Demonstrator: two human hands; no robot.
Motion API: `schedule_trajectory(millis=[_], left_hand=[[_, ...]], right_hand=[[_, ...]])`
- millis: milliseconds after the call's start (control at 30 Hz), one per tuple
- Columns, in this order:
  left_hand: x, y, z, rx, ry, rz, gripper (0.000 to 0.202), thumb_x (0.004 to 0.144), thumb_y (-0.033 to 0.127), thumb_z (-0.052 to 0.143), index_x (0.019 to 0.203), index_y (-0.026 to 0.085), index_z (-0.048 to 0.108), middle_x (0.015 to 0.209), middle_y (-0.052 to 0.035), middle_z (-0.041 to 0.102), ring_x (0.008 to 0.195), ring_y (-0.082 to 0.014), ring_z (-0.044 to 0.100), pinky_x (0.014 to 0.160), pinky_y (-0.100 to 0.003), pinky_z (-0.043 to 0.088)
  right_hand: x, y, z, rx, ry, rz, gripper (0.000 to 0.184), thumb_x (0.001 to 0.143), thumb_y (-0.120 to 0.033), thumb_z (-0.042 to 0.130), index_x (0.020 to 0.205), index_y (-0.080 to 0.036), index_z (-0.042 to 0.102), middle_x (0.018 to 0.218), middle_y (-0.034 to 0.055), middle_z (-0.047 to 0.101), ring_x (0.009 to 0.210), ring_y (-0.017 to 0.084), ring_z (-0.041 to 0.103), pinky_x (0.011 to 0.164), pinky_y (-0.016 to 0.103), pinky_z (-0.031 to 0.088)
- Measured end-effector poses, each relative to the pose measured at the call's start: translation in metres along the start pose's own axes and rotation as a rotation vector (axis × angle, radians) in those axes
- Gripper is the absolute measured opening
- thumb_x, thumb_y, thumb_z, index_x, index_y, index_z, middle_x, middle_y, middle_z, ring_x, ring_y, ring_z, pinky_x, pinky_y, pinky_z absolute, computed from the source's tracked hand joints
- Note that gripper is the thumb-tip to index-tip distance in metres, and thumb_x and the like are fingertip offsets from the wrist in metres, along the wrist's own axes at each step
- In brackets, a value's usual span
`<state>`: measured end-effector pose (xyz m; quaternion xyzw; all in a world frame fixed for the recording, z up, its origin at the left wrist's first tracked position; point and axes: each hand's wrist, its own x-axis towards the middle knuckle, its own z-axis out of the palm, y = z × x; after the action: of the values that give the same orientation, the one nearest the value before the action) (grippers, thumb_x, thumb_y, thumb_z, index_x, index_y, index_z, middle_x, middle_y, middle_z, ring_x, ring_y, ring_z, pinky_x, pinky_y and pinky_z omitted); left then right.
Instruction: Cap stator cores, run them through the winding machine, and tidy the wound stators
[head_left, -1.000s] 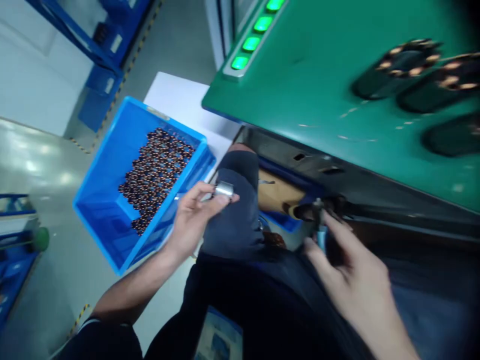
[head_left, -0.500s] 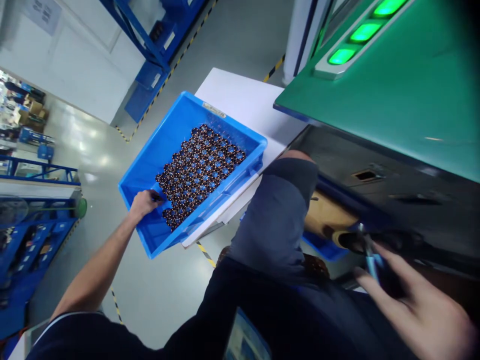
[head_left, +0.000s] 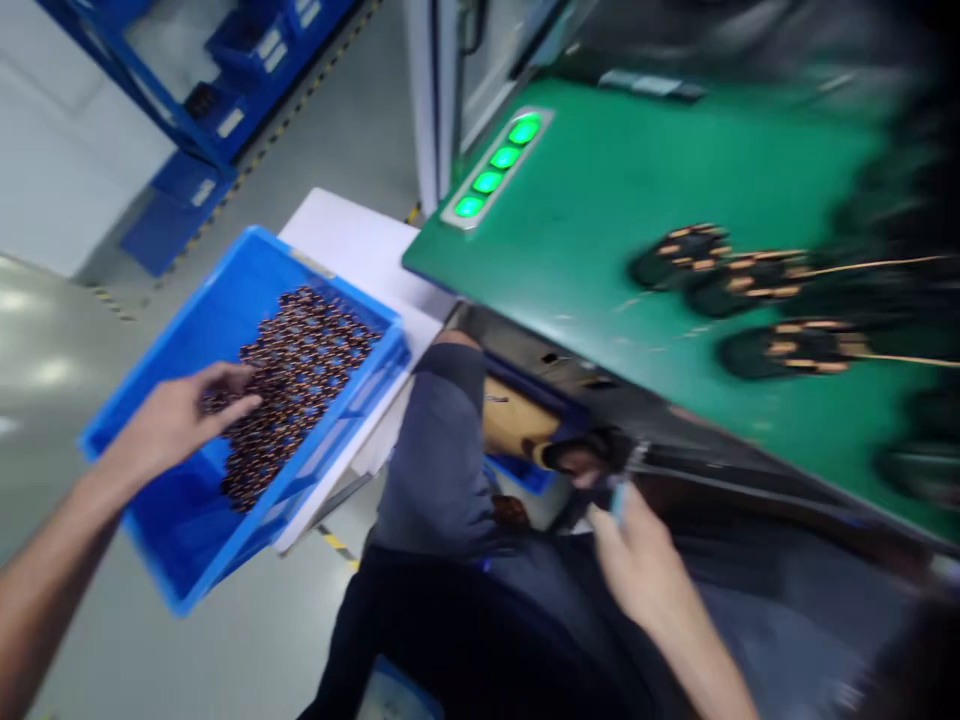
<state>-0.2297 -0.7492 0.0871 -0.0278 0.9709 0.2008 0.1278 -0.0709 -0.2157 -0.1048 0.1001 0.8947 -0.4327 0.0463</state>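
Note:
My left hand (head_left: 180, 415) reaches into a blue plastic bin (head_left: 225, 300), fingers extended over the packed dark copper-wound parts (head_left: 300, 370); whether it holds one is blurred. My right hand (head_left: 637, 560) is low at the right, below the edge of the green table (head_left: 600, 230). It is closed on a small blue-handled tool (head_left: 619, 495). On the green table lie three dark round parts with copper windings (head_left: 742, 280).
The bin rests on a white surface (head_left: 352, 240) to my left. A row of lit green lamps (head_left: 495, 170) runs along the green table's far corner. Blue racks (head_left: 195, 90) stand on the grey floor behind. My knee (head_left: 442, 440) is between bin and table.
The view has swung back to the right, bringing the green table's parts into sight. My left hand has moved from the bin's empty near corner onto the parts.

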Motion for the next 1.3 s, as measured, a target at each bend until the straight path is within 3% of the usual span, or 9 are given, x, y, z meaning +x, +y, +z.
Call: schedule_trajectory(millis=[100,200,267,400,567,733,933,1133,1300], left_hand=[[0.036,0.100,0.007,0.091,0.223,0.515,0.072,0.096,0.082,0.084,0.144,0.028,0.081,0.106,0.0021,0.085,0.059,-0.0108,0.055,0.068,-0.024,0.049],[0.072,0.207,0.034,-0.047,0.192,0.921,0.061,0.106,0.062,0.082,0.151,0.020,0.074,0.150,-0.0118,0.076,0.124,-0.0296,0.075,0.113,-0.043,0.056],[0.097,0.267,0.063,-0.188,0.069,1.020,0.051,0.101,0.046,0.087,0.145,0.022,0.075,0.153,-0.0142,0.072,0.142,-0.0373,0.069,0.119,-0.049,0.054],[0.138,0.334,0.114,-0.333,-0.095,0.989,0.030,0.093,0.034,0.089,0.121,0.026,0.079,0.118,-0.0068,0.077,0.114,-0.0321,0.074,0.114,-0.048,0.054],[0.141,0.342,0.120,-0.300,0.004,0.975,0.013,0.096,0.036,0.084,0.098,0.025,0.079,0.102,-0.0049,0.075,0.095,-0.0255,0.069,0.102,-0.043,0.057],[0.061,0.321,0.113,-0.461,0.123,0.902,0.009,0.089,0.030,0.091,0.094,0.030,0.084,0.104,-0.0039,0.072,0.085,-0.0213,0.066,0.076,-0.036,0.061],[-0.018,0.293,0.141,-0.389,0.176,1.009,0.022,0.081,0.023,0.100,0.089,0.030,0.080,0.108,-0.0036,0.077,0.088,-0.0202,0.073,0.068,-0.031,0.058],[-0.024,0.277,0.153,-0.371,0.179,0.997,0.027,0.090,0.034,0.101,0.086,0.027,0.075,0.102,-0.0012,0.079,0.076,-0.0143,0.071,0.059,-0.027,0.052],[-0.025,0.274,0.154,-0.381,0.152,1.013,0.026,0.094,0.034,0.098,0.087,0.026,0.074,0.103,-0.0013,0.078,0.080,-0.0137,0.073,0.060,-0.026,0.052]], right_hand=[[0.005,-0.022,0.004,-0.051,0.093,-0.096,0.048,0.102,-0.038,0.055,0.141,-0.016,0.072,0.144,0.0221,0.077,0.139,0.038,0.072,0.123,0.064,0.058],[0.000,-0.027,-0.002,-0.054,0.097,-0.133,0.048,0.106,-0.037,0.053,0.145,-0.016,0.070,0.144,0.0217,0.077,0.141,0.037,0.071,0.126,0.066,0.056],[-0.009,-0.031,-0.009,-0.001,0.049,-0.110,0.042,0.108,-0.032,0.049,0.141,-0.018,0.071,0.128,0.0169,0.082,0.121,0.031,0.079,0.112,0.053,0.066],[-0.032,-0.037,-0.021,0.110,0.010,0.007,0.035,0.107,-0.026,0.050,0.133,-0.022,0.073,0.108,0.0093,0.083,0.093,0.025,0.082,0.084,0.038,0.068],[-0.057,-0.032,-0.025,0.099,0.035,0.118,0.043,0.098,-0.026,0.058,0.138,-0.024,0.074,0.098,0.0032,0.082,0.087,0.025,0.080,0.085,0.038,0.069],[-0.068,-0.047,-0.030,0.158,0.126,-0.003,0.060,0.097,-0.020,0.059,0.156,-0.023,0.071,0.112,0.0074,0.085,0.101,0.026,0.082,0.097,0.039,0.069],[-0.050,-0.093,-0.053,0.411,0.101,-0.164,0.056,0.102,-0.009,0.061,0.152,-0.029,0.074,0.112,0.0036,0.079,0.094,0.019,0.075,0.085,0.029,0.064],[-0.041,-0.102,-0.056,0.476,0.045,-0.207,0.071,0.097,-0.005,0.059,0.161,-0.033,0.070,0.139,0.0059,0.082,0.120,0.024,0.078,0.103,0.038,0.066],[-0.042,-0.102,-0.056,0.483,0.032,-0.188,0.075,0.096,-0.003,0.059,0.163,-0.034,0.069,0.130,0.0037,0.081,0.109,0.021,0.076,0.097,0.034,0.064]])
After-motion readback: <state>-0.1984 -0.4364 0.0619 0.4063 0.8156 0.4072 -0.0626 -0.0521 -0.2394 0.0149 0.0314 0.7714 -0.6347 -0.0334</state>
